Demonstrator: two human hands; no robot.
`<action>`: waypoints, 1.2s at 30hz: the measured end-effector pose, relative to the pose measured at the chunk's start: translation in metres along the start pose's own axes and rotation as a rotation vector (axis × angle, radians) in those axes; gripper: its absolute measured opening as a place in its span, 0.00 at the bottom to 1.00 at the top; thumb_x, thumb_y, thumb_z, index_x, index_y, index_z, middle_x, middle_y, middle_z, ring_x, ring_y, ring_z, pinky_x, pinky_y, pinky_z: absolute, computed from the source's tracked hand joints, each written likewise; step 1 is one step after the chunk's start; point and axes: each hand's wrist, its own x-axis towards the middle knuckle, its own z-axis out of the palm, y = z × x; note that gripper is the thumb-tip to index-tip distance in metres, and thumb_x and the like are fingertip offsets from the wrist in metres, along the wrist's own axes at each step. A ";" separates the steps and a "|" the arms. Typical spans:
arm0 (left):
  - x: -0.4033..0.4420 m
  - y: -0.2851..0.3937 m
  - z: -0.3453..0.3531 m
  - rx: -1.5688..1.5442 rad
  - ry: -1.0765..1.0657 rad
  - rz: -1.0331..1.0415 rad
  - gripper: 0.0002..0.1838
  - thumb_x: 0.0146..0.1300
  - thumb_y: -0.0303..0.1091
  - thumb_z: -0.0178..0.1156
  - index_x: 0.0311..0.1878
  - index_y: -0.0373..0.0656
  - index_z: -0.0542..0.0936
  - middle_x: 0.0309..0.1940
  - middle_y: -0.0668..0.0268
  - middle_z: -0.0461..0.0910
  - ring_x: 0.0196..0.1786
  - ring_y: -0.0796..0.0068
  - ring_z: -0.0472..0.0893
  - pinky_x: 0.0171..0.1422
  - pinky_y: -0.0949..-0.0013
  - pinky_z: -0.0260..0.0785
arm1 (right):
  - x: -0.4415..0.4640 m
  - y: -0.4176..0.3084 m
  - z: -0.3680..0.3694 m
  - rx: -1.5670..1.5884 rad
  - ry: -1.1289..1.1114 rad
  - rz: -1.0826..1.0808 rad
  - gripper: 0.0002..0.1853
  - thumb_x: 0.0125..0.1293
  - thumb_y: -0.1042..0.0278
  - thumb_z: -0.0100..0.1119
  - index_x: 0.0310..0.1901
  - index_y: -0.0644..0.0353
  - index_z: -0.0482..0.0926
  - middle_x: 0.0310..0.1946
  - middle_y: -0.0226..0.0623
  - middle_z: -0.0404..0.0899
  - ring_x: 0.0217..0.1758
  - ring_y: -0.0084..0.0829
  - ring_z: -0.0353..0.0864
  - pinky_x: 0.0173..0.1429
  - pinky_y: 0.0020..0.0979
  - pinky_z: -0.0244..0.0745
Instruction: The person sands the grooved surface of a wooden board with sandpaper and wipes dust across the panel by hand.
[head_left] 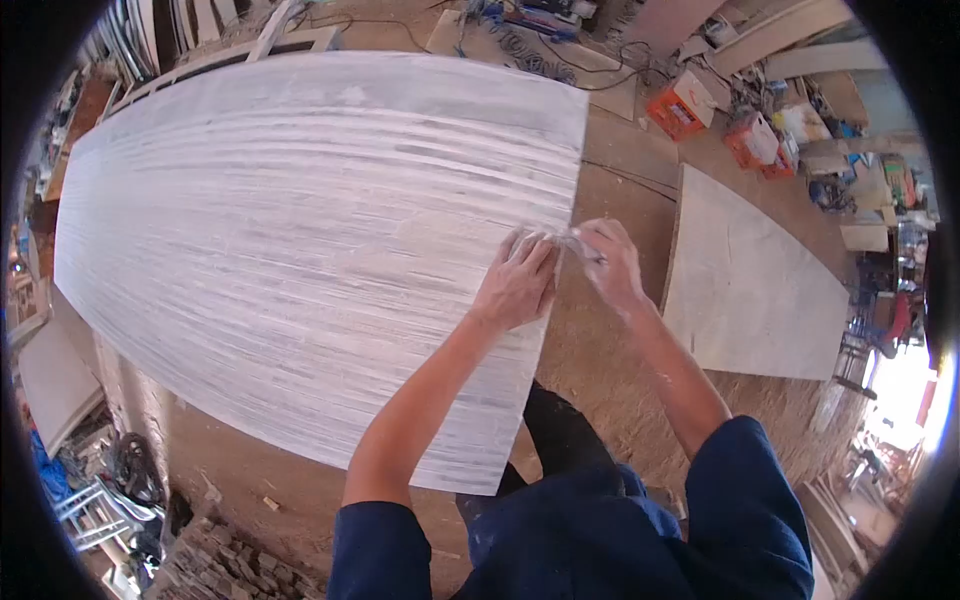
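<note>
the white-streaked panel (pixel 300 220) lies before you, mostly to your left. your left hand (pixel 520 275) rests at its right edge, fingers bent and close together; your right hand (pixel 613 265) is just past that edge, fingers curled in. i cannot tell what, if anything, either grasps.

No legible txt, brand, no. or sign in view. Orange boxes (pixel 674 118) on flr, upper R: any print too small + blurry to read. Same w/ misc. clutter (pixel 899 185) nr the far R edge, can't ID a single letter, logo or digit at this res.
</note>
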 end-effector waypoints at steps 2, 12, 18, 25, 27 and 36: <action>-0.011 -0.028 -0.017 -0.019 0.011 -0.057 0.23 0.60 0.38 0.61 0.58 0.39 0.79 0.60 0.58 0.74 0.66 0.57 0.70 0.77 0.47 0.54 | 0.001 0.000 0.013 0.028 -0.023 -0.005 0.14 0.50 0.81 0.67 0.41 0.58 0.84 0.39 0.35 0.82 0.45 0.42 0.80 0.48 0.38 0.76; -0.142 -0.310 -0.170 0.477 0.242 -0.190 0.15 0.66 0.24 0.54 0.55 0.41 0.81 0.51 0.58 0.81 0.54 0.56 0.78 0.65 0.54 0.65 | 0.150 -0.139 0.253 0.199 0.029 -0.229 0.15 0.55 0.80 0.62 0.45 0.54 0.83 0.42 0.36 0.80 0.50 0.41 0.75 0.57 0.42 0.70; -0.147 -0.310 -0.173 0.453 0.219 -0.275 0.18 0.66 0.26 0.55 0.59 0.38 0.79 0.56 0.55 0.78 0.63 0.54 0.74 0.72 0.53 0.60 | 0.049 -0.038 0.106 0.129 -0.226 -0.079 0.21 0.55 0.78 0.64 0.52 0.49 0.85 0.51 0.33 0.81 0.59 0.41 0.75 0.70 0.47 0.64; -0.097 -0.206 -0.083 0.252 0.091 0.009 0.24 0.65 0.37 0.60 0.61 0.37 0.75 0.61 0.51 0.73 0.66 0.49 0.70 0.75 0.43 0.56 | -0.131 0.002 -0.120 -0.494 -0.059 0.250 0.09 0.55 0.76 0.72 0.39 0.56 0.88 0.34 0.34 0.84 0.36 0.37 0.78 0.45 0.34 0.73; -0.057 -0.114 -0.047 0.059 -0.075 -0.050 0.29 0.61 0.38 0.61 0.64 0.35 0.72 0.60 0.49 0.71 0.66 0.47 0.68 0.74 0.42 0.55 | -0.137 -0.017 -0.109 -0.227 0.134 0.653 0.09 0.54 0.78 0.73 0.38 0.58 0.88 0.33 0.34 0.84 0.38 0.37 0.79 0.44 0.33 0.73; 0.018 0.022 0.018 -0.013 -0.113 0.106 0.30 0.67 0.43 0.55 0.65 0.29 0.70 0.62 0.49 0.69 0.68 0.49 0.66 0.74 0.46 0.57 | -0.067 -0.017 -0.028 -0.011 0.102 0.389 0.11 0.54 0.78 0.74 0.39 0.56 0.88 0.34 0.32 0.84 0.37 0.34 0.81 0.44 0.33 0.74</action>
